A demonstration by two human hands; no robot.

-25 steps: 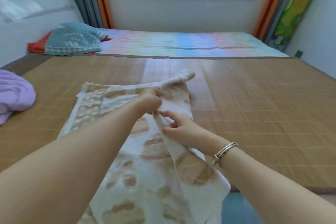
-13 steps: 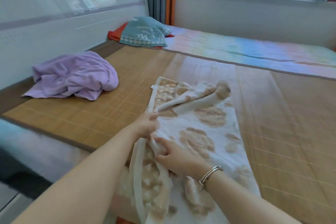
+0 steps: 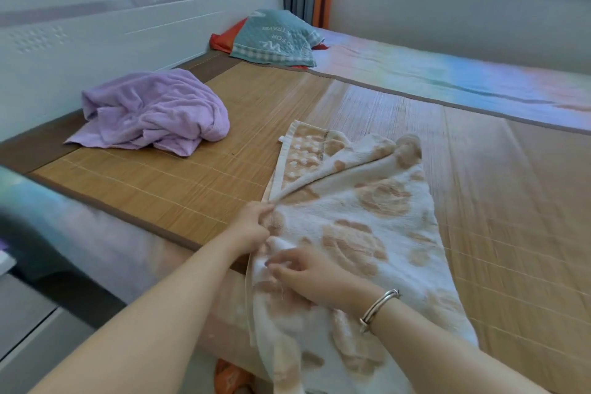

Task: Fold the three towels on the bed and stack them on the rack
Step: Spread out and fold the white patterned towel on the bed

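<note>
A cream towel with tan flower patches (image 3: 361, 221) lies on the bamboo mat (image 3: 179, 182), its near end hanging over the bed's edge and its far right corner bunched up. My left hand (image 3: 252, 227) pinches the towel's left edge. My right hand (image 3: 307, 275), with a silver bracelet on its wrist, holds the same edge a little nearer to me, fingers curled into the cloth. A crumpled lilac towel (image 3: 153, 112) sits on the mat at the left, by the headboard. No rack is in view.
A teal pillow over a red cloth (image 3: 275, 38) lies at the far end by the curtains. A pastel striped sheet (image 3: 447, 73) covers the far half of the bed. The white headboard (image 3: 80, 35) runs along the left. Something orange (image 3: 230, 377) shows below the bed's edge.
The view has swung left, bringing the lilac towel and headboard into sight. Both hands have drawn the cream towel's left edge toward the bed's near edge and keep their hold on it.
</note>
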